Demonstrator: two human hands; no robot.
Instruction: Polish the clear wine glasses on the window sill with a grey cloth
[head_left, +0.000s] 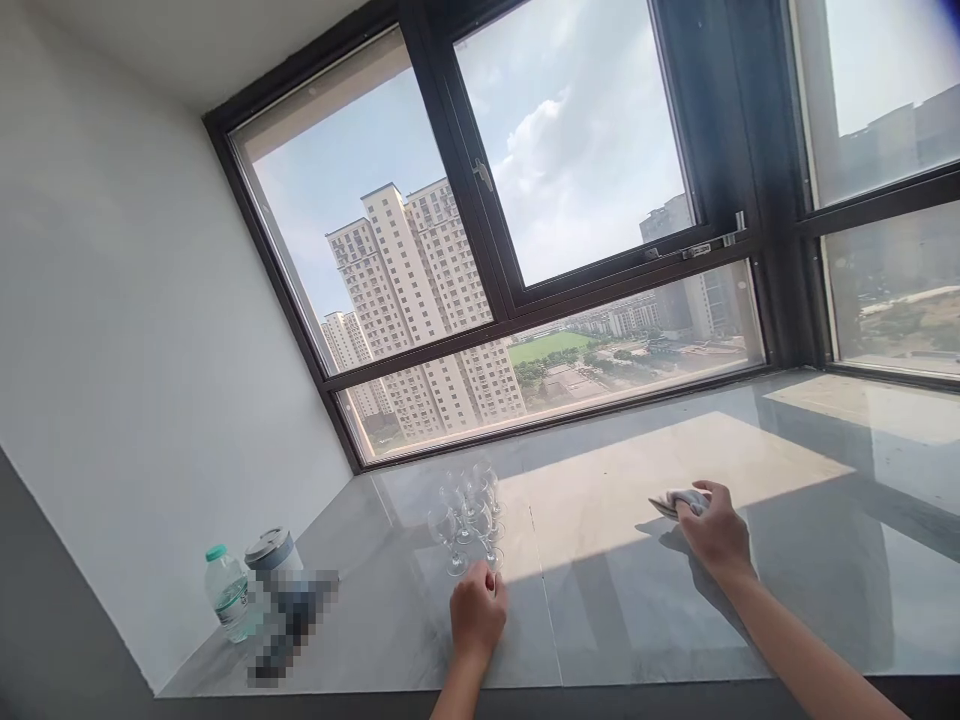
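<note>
My right hand is closed on a crumpled white cloth, held just over the pale sill, and its shadow falls to the left and below. My left hand is curled, fingers pressed together, in front of a cluster of clear stemmed glasses. Whatever its fingers may hold is hidden. Several of these glasses stand upright close together near the window, their feet on the sill. The nearest glass foot lies just beyond my left knuckles; whether they touch, I cannot tell.
A clear bottle with a green cap and a lidded container stand at the left, beside a blurred patch. The glossy sill ends at a front edge below my arms. Dark-framed windows rise behind, and a white wall bounds the left.
</note>
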